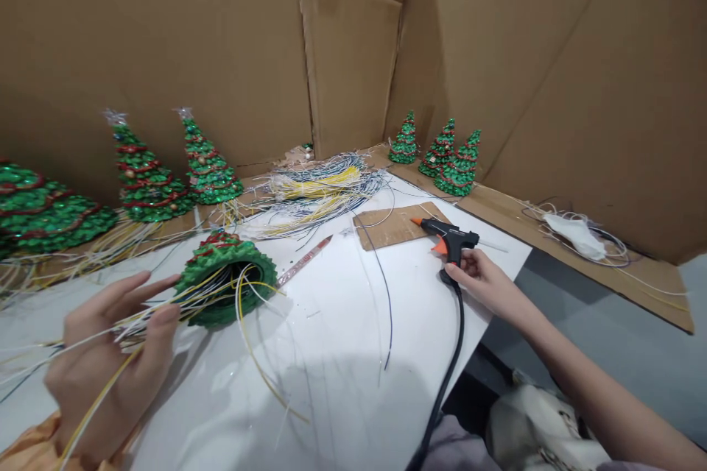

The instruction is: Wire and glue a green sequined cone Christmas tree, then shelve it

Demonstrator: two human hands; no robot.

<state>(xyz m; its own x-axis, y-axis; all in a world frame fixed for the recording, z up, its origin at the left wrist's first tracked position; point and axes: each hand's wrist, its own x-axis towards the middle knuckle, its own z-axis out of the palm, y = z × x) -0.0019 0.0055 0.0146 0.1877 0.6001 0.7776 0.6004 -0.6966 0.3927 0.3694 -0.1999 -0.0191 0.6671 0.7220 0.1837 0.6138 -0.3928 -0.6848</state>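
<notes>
A small green Christmas tree (259,303) lies on its side on the table, its hollow base facing me. White, yellow and dark wires (193,299) come out of that opening and run across my left hand (104,346), whose thumb and fingers curl round them. Its forefinger reaches the rim of the tree. At the right, my right hand (480,276) grips the handle of a black glue gun (456,238) with an orange nozzle and trigger. The gun's nozzle is over a cardboard piece (387,228); a clear glue stick pokes from its back.
Decorated trees (146,184) stand along the left back, and three smaller trees (406,138) at the back right. Bundled wires (320,188) lie at the back middle. The gun's black cord (456,338) hangs over the table's front edge. Cardboard walls (221,51) enclose the table.
</notes>
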